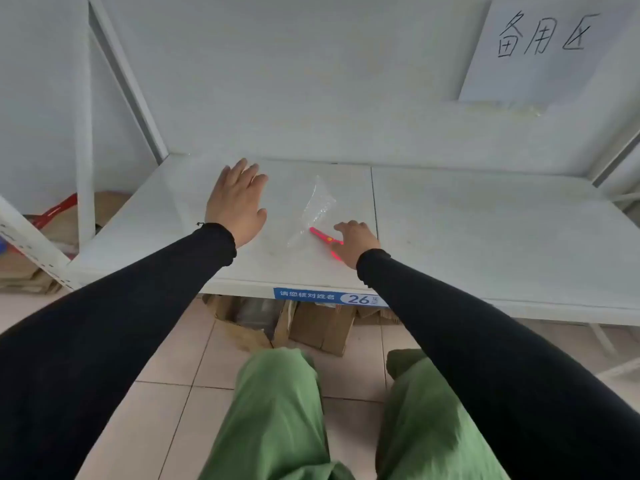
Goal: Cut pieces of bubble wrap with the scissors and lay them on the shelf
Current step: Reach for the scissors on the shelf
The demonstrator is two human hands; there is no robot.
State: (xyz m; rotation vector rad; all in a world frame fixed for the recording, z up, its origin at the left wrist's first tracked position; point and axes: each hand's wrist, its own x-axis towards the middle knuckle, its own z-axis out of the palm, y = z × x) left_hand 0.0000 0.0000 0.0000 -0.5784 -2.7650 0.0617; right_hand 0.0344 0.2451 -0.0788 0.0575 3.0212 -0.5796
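So far one strip of bubble wrap [313, 206] lay on the shelf [467, 216]. The right hand [355, 242] curled loosely on the scissors [325, 239] beside it; the left hand [237, 199] rested open, flat. Any further cutting looked not yet begun.

Pink-red scissors [322, 236] (perhaps neon), white shelf [467, 220]

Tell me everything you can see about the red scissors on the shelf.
The scissors are small, bright red, plastic-looking, with a yellowish spot at the pivot. They lie flat on the white shelf, blades shut, tip pointing up-left against the clear bubble wrap. The right hand covers the handles; its grip can't be judged.
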